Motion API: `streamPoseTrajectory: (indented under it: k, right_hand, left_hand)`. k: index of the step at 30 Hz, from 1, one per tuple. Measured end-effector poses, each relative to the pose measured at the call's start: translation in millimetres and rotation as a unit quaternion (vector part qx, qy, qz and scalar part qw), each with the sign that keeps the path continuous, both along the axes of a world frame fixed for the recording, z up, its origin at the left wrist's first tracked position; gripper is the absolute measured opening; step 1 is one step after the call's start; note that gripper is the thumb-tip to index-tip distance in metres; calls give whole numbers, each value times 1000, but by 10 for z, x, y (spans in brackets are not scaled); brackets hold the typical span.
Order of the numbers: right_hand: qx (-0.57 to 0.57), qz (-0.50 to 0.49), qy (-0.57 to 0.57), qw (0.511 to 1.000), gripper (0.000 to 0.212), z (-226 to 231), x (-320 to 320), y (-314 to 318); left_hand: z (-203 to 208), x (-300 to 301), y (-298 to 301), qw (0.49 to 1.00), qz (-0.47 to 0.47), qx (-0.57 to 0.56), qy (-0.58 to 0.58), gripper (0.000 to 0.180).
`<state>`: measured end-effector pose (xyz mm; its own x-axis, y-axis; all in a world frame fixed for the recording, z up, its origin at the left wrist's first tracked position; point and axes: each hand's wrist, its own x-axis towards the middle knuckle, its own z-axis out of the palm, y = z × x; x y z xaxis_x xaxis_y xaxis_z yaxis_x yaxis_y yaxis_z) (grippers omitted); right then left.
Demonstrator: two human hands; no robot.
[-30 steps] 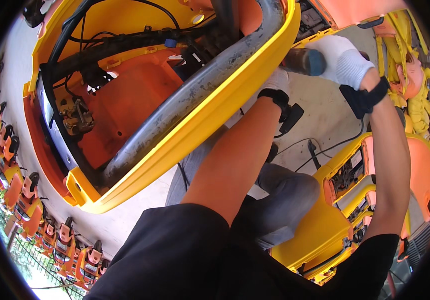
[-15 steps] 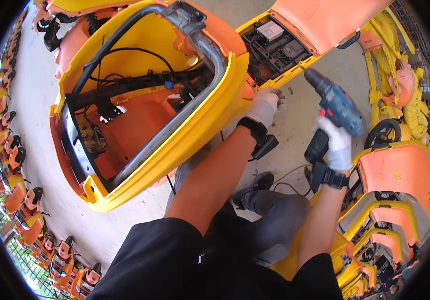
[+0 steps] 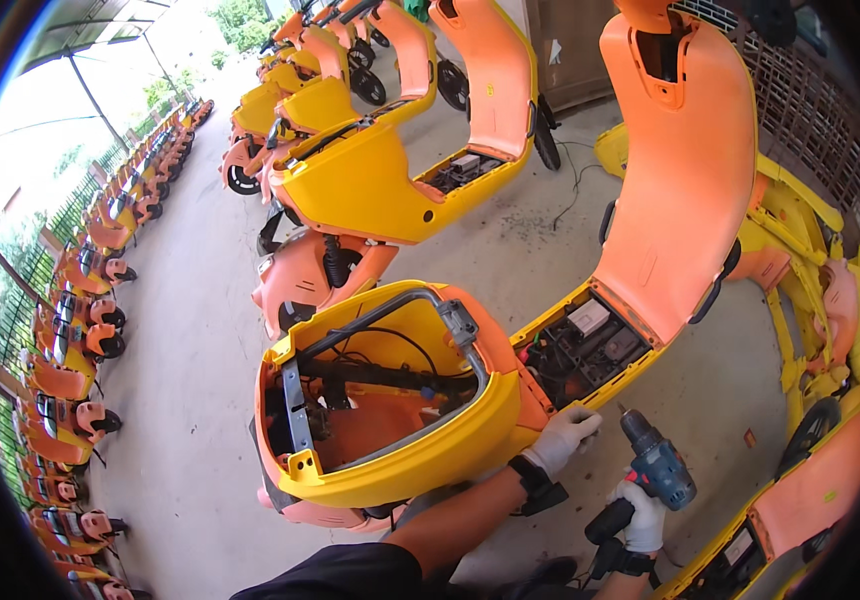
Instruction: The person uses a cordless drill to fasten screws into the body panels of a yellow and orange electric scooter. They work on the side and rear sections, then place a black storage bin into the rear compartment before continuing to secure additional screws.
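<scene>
My right hand (image 3: 644, 518), in a white glove, grips a blue-grey cordless drill (image 3: 662, 468) by its handle, its bit aimed up and left. To its left, my gloved left hand (image 3: 562, 440) is beside the lower edge of an orange and yellow scooter body (image 3: 675, 210). Its fingers are curled together; what they hold, if anything, is hidden. Just past that hand lies the scooter's uncovered floor compartment (image 3: 582, 345), with dark parts and wires. The yellow rear shell (image 3: 430, 480) stands open on the left, showing a grey metal frame and cables inside.
A second scooter (image 3: 350, 170) stands beyond, with more in line behind it. Along the left fence (image 3: 10, 310) runs a long row of scooters (image 3: 80, 340). Yellow and orange panels (image 3: 810, 280) are piled at the right by a mesh wall (image 3: 800, 110); another scooter (image 3: 820, 480) is near right.
The view has tilted upward, so both hands sit lower in the picture and more scooters show. The drill stays in my right hand; my left hand stays beside the scooter body.
</scene>
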<state>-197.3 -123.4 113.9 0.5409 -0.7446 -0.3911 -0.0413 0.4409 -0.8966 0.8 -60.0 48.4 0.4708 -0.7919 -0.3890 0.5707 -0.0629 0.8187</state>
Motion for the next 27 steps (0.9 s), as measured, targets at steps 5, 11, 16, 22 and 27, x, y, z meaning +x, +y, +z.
streamPoseTrajectory:
  k: [5,11,16,22,27]
  right_hand:
    - [-30,18,25,999,35,89,-38,4]
    - [-7,4,11,1000,33,174,35,111]
    - [-11,8,18,1000,35,135,-15,117]
    - [-14,7,32,999,34,135,-82,136]
    - [-35,1,34,999,33,199,-100,154]
  left_hand:
    - [114,-14,-46,1000,3,5,-8,25]
    - [-157,60,-92,992,30,-47,116,24]
    - [-91,75,-81,994,19,-45,97,23]
    - [36,63,-88,988,42,-55,137,21]
    - [51,113,-50,990,-2,-78,121,23]
